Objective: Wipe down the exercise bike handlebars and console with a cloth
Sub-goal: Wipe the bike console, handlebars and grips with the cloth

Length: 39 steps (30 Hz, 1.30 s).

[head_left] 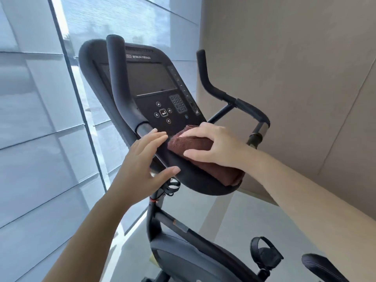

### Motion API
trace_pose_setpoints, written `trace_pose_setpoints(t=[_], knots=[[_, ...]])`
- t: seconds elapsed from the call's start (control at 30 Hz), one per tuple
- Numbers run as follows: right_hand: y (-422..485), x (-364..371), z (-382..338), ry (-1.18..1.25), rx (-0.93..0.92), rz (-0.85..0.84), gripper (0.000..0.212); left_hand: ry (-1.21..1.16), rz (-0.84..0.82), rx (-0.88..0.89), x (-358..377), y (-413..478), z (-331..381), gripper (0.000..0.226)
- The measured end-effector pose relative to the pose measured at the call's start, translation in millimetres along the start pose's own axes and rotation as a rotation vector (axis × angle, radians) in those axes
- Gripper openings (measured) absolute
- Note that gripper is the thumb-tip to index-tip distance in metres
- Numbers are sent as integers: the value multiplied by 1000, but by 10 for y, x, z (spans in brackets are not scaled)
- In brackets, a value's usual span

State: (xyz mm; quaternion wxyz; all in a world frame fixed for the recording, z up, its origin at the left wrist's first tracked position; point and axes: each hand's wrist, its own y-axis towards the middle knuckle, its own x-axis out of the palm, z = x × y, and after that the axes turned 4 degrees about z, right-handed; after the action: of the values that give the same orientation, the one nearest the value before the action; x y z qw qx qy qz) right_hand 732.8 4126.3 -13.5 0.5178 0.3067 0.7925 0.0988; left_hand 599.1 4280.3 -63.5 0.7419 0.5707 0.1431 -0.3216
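The black console (150,86) of the exercise bike tilts toward me, with a dark screen and a keypad below it. A folded brown cloth (191,145) lies on the console's lower edge. My right hand (215,145) presses on the cloth and grips it. My left hand (142,165) hovers beside the cloth with fingers spread, close to the base of the left handlebar (120,88). The right handlebar (221,92) curves up behind the console, untouched.
The bike's frame (173,222) and a pedal with strap (264,253) are below the console. A glass wall with blinds (40,119) is on the left, a beige panelled wall (295,78) on the right. A second dark piece of equipment (321,267) shows at the bottom right.
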Motion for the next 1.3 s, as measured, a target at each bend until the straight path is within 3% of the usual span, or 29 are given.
trace_pose_setpoints(t=[0.27,0.37,0.5,0.67,0.9,1.07,1.2,1.3], knots=[[-548,-447,567,122,-93,-172,34,246,-50,-30,-22,-82,178,93],[-335,-505,558,137,-126,-155,33,288,-45,-74,2,-75,289,88],[233,-196,318,352,-124,-46,23,304,-22,-145,40,-95,342,92],[341,18,315,484,-136,-230,21,240,30,-176,68,-114,324,96],[41,-431,655,246,-251,-433,33,212,85,-146,86,-85,226,87],[363,-214,486,365,-168,-283,30,193,122,-93,84,9,181,95],[321,53,536,556,14,-333,25,181,119,-69,102,-12,150,94],[224,-76,556,531,-12,-314,28,228,94,-57,80,-27,144,89]])
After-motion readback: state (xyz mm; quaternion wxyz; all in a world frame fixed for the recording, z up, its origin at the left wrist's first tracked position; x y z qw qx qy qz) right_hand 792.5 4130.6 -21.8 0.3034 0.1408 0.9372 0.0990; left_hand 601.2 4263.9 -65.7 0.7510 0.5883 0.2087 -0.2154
